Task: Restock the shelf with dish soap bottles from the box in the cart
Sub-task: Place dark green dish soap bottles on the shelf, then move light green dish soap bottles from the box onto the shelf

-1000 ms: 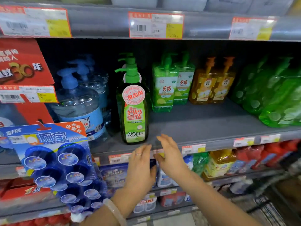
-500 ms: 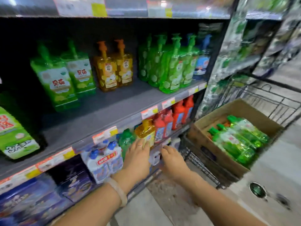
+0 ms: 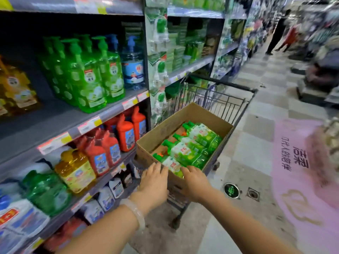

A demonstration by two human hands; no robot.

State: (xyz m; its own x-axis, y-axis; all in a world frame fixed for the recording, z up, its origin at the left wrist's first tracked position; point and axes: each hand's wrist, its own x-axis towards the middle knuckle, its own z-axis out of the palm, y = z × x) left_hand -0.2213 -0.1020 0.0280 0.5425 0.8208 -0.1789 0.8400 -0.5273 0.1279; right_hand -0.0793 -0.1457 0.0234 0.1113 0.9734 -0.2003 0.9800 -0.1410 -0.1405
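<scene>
A brown cardboard box [image 3: 161,129] sits in a wire shopping cart [image 3: 227,103] beside the shelving. Several green dish soap bottles [image 3: 190,149] lie on their sides inside it. My left hand [image 3: 154,182] and my right hand [image 3: 194,182] reach over the box's near edge, fingers spread, at the nearest bottle [image 3: 174,165]. The fingertips touch or nearly touch it; neither hand grips it. The grey shelf [image 3: 60,120] on the left holds upright green pump bottles [image 3: 95,74] and has bare board in front.
Orange pump bottles [image 3: 16,87] and blue bottles [image 3: 133,65] stand on the same shelf. Red, yellow and green jugs fill the shelf below [image 3: 110,149]. The tiled aisle runs right, with a pink floor sticker [image 3: 300,162] and people far off [image 3: 278,32].
The view has swung right from the shelf to the cart. Both hands moved from the shelf edge across to the box and now hover at the nearest bottle.
</scene>
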